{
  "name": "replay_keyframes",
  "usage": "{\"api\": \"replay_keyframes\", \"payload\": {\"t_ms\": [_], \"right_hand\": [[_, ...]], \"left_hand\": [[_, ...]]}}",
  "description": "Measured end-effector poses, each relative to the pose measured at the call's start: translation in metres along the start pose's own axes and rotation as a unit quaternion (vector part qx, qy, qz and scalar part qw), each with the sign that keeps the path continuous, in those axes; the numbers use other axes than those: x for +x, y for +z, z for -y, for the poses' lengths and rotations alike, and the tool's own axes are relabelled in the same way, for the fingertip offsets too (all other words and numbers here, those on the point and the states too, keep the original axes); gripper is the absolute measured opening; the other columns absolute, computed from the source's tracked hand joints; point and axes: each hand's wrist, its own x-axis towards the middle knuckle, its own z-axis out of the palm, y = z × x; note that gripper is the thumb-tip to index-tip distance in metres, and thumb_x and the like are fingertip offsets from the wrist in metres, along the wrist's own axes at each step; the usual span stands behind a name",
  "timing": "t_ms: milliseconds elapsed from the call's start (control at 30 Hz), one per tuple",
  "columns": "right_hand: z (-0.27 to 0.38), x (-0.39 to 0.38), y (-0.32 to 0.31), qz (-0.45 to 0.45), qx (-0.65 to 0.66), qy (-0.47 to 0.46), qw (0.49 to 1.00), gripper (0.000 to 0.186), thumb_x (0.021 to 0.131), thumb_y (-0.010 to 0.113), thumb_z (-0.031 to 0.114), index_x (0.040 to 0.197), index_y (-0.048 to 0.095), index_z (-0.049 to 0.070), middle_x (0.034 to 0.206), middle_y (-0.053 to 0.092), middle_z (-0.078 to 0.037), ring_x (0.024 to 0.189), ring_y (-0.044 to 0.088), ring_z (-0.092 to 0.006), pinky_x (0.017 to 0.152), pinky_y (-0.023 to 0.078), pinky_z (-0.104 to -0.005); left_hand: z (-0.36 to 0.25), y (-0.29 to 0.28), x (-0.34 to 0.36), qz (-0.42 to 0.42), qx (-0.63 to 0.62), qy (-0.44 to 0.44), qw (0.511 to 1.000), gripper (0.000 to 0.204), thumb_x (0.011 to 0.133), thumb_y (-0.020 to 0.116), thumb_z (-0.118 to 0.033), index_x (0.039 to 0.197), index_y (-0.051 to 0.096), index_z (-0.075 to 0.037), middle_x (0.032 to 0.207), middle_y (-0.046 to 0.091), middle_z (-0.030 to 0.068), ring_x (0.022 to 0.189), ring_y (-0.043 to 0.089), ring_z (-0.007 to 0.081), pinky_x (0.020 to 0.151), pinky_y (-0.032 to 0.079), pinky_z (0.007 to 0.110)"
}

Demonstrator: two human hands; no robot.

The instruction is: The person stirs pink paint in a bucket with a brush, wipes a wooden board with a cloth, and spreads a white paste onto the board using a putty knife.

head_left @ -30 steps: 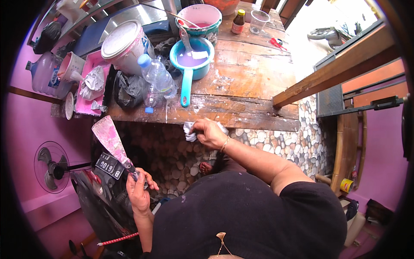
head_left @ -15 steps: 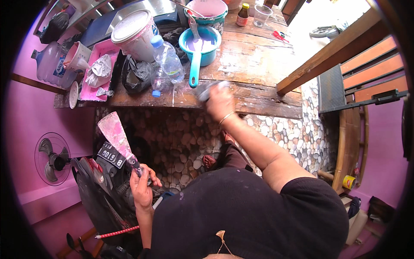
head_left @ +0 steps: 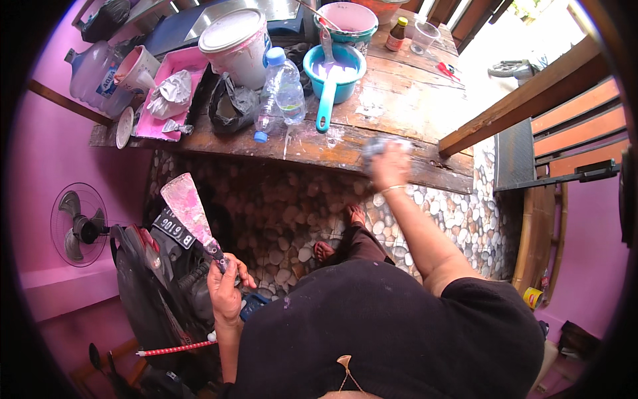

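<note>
My left hand (head_left: 228,290) is closed round the handle of a paint scraper (head_left: 186,207), its wide pink-stained blade tilted up and to the left. On the front part of the wooden table (head_left: 392,80), my right hand (head_left: 391,166) presses a greyish crumpled cloth (head_left: 379,147) against the boards; hand and cloth are smeared by motion. Left of the cloth, a turquoise dipper (head_left: 334,90) holds pale purple liquid and a paintbrush (head_left: 325,50), its handle reaching toward me. White paint smudges mark the boards beside that handle.
Two plastic bottles (head_left: 282,90), a white paint bucket (head_left: 232,50), a black plastic bag (head_left: 232,106) and a pink paint tray (head_left: 189,80) crowd the table's left. A small brown bottle (head_left: 397,33) and clear cup (head_left: 424,38) stand far right. A wooden post (head_left: 518,100) rises beside the right edge.
My right hand has slid the cloth rightward along the table's front. The left hand still holds the scraper, almost in the same place. The view has shifted slightly.
</note>
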Motion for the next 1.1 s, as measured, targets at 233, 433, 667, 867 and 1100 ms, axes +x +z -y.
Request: {"api": "replay_keyframes", "payload": {"t_ms": [233, 433, 667, 867, 1100], "right_hand": [[0.174, -0.025, -0.008, 0.302, 0.371, -0.344, 0.808, 0.037, 0.068, 0.059, 0.009, 0.104, 0.058, 0.007, 0.106, 0.053, -0.018, 0.095, 0.054, -0.0408, 0.084, 0.045, -0.0451], [0.173, -0.027, 0.007, 0.135, 0.161, -0.376, 0.902, 0.031, 0.078, 0.052, 0.014, 0.107, 0.060, 0.014, 0.110, 0.054, -0.013, 0.104, 0.052, -0.0310, 0.087, 0.041, -0.0405], [0.090, -0.018, -0.008, 0.072, 0.113, -0.376, 0.917, 0.040, 0.080, 0.049, 0.013, 0.120, 0.052, 0.012, 0.113, 0.052, -0.011, 0.103, 0.051, -0.0277, 0.084, 0.039, -0.0405], [-0.116, -0.038, -0.053, 0.058, -0.076, -0.217, 0.971, 0.043, 0.078, 0.049, 0.005, 0.121, 0.050, 0.010, 0.110, 0.055, -0.016, 0.082, 0.059, -0.0340, 0.071, 0.047, -0.0439], [-0.108, 0.012, -0.134, 0.322, -0.251, -0.021, 0.913, 0.018, 0.079, 0.057, 0.018, 0.090, 0.068, 0.009, 0.090, 0.067, -0.010, 0.087, 0.065, -0.0264, 0.070, 0.052, -0.0380]], "left_hand": [[-0.003, 0.000, -0.001, 0.005, 0.019, 0.006, 1.000, 0.013, 0.095, 0.043, -0.017, 0.093, 0.045, -0.004, 0.070, 0.048, 0.0055, 0.056, 0.047, 0.0124, 0.054, 0.046, 0.026], [0.002, -0.009, -0.005, -0.023, -0.020, -0.003, 1.000, 0.013, 0.094, 0.043, -0.017, 0.093, 0.045, -0.004, 0.070, 0.047, 0.0057, 0.057, 0.045, 0.0116, 0.054, 0.047, 0.028], [-0.002, -0.012, -0.005, -0.017, -0.007, 0.003, 1.000, 0.012, 0.095, 0.042, -0.017, 0.095, 0.045, -0.005, 0.069, 0.047, 0.0049, 0.057, 0.045, 0.0114, 0.054, 0.046, 0.027], [0.011, -0.029, -0.005, -0.031, -0.030, 0.015, 0.999, 0.012, 0.095, 0.044, -0.018, 0.095, 0.047, -0.007, 0.070, 0.047, 0.0034, 0.057, 0.044, 0.0112, 0.051, 0.045, 0.027], [0.013, -0.010, 0.013, 0.009, -0.031, 0.006, 0.999, 0.011, 0.095, 0.043, -0.015, 0.093, 0.046, -0.005, 0.068, 0.046, 0.0046, 0.056, 0.044, 0.0109, 0.053, 0.046, 0.026]]}}
